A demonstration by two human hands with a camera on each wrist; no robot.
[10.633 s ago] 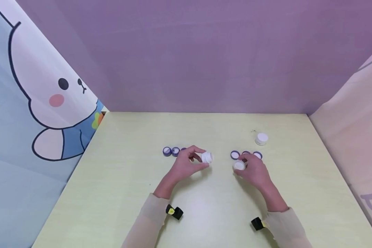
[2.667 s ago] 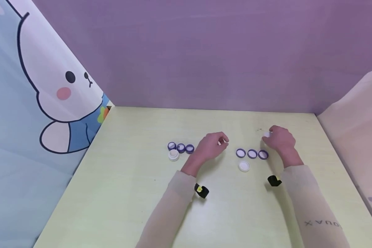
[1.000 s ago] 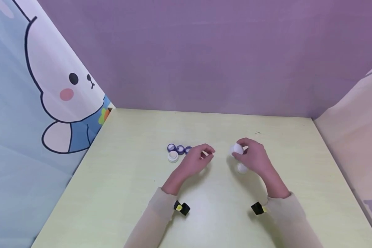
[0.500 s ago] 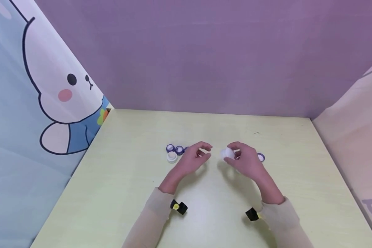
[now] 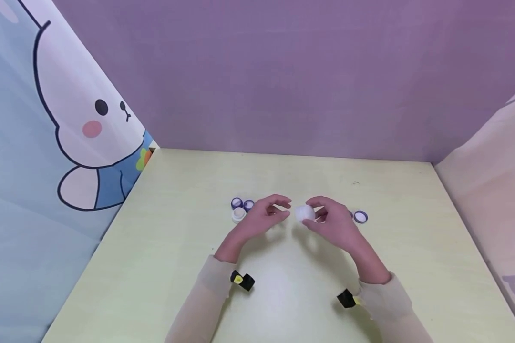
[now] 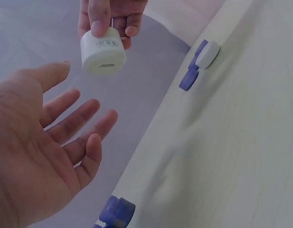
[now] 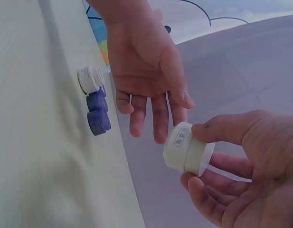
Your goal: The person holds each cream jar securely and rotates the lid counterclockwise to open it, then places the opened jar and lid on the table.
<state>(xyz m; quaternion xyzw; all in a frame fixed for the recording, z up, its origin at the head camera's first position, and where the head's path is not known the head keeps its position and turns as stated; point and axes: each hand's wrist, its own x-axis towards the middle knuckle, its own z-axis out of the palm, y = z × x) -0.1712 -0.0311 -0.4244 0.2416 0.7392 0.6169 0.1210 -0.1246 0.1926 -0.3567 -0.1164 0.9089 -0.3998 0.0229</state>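
Observation:
My right hand [image 5: 335, 223] pinches a small white cream jar [image 5: 304, 213] between thumb and fingers, raised above the table. The jar is tilted with its printed base toward my left hand [image 5: 262, 216], and its lid end sits at my right fingers. My left hand is held facing it with relaxed, spread fingers and holds nothing; a small gap separates its fingertips from the jar in the head view. Behind my left hand stand purple jars [image 7: 98, 122] and another white jar [image 5: 239, 215] without its lid.
Purple lids [image 5: 360, 216] lie on the pale table [image 5: 412, 267] beyond my right hand. A white lid [image 6: 208, 54] lies by them, hidden behind that hand in the head view. A purple cloth [image 5: 283, 85] hangs at the table's back edge.
Earlier my left hand held the other white jar, which now stands by the purple jars. My right hand has taken the white jar from the far right and carried it left toward my left hand.

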